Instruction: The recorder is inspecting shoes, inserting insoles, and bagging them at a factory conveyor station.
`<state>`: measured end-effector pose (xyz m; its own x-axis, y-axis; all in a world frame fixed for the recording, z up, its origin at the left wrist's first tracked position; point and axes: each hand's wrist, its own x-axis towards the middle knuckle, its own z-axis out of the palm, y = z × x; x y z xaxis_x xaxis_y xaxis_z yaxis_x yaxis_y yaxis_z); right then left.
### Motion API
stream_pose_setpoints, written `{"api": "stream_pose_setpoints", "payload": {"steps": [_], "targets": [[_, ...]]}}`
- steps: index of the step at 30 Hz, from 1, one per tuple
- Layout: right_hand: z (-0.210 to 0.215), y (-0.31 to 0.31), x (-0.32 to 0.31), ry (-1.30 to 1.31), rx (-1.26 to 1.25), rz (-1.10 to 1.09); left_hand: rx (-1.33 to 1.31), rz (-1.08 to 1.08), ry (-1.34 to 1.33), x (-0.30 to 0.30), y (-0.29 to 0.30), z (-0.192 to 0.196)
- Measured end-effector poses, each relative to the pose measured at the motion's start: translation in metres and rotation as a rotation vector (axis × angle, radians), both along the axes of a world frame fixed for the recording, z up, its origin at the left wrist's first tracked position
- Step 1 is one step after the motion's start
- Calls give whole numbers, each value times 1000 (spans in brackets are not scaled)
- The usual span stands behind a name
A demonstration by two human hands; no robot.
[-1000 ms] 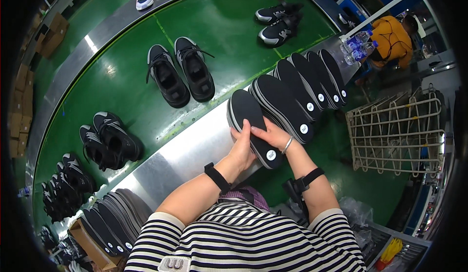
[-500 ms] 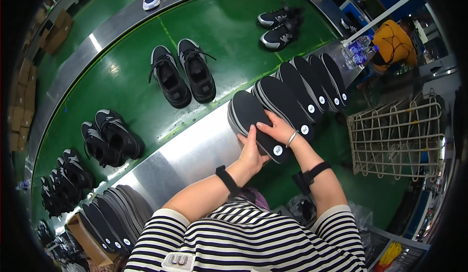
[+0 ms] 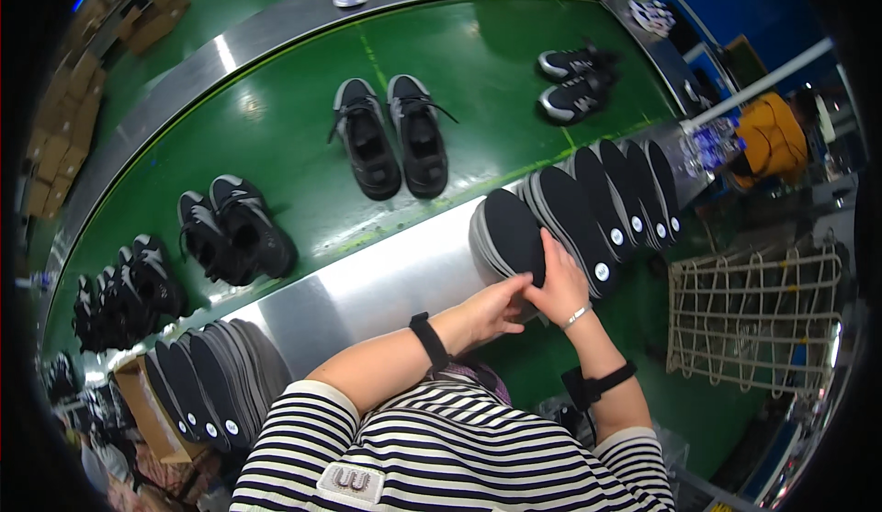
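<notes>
A stack of black insoles lies on the metal edge in front of me, the leftmost of a row. My right hand grips its heel end, fingers stretched along the right side and thumb at the left. That hand covers the round white label. Close beside it, at the stack's lower left, my left hand has its fingers apart and nothing seen in them. Its fingertips nearly meet the right thumb; whether they touch, I cannot tell. Just right stands another insole stack with a white label at its heel.
Several more insole stacks continue rightward. Pairs of black-and-grey sneakers stand on the green surface. A cardboard box and insoles sit lower left. A wire rack, bottles and a person in orange are at right.
The view has shifted, so the table's things appear farther right. My left hand has drawn away from the stack's side. My right hand has slid down over the heel label.
</notes>
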<state>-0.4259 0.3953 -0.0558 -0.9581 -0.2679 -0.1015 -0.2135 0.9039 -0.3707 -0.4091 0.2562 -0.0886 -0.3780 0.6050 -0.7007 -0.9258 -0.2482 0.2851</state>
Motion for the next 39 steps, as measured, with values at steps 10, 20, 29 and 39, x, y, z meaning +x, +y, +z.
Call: {"api": "stream_pose_setpoints", "payload": {"steps": [10,20,29,39], "targets": [[20,-28,-9,316,335,156,-1684,305,1342,-63,-167,-5],[-8,-148,-123,-27,185,200,-1508,-2,1138,-93,-177,-4],[39,-139,-64,-169,269,495,-1278,-291,1189,51,-180,60],[43,-57,21,-100,-37,440,-913,215,721,117,-165,47]]}}
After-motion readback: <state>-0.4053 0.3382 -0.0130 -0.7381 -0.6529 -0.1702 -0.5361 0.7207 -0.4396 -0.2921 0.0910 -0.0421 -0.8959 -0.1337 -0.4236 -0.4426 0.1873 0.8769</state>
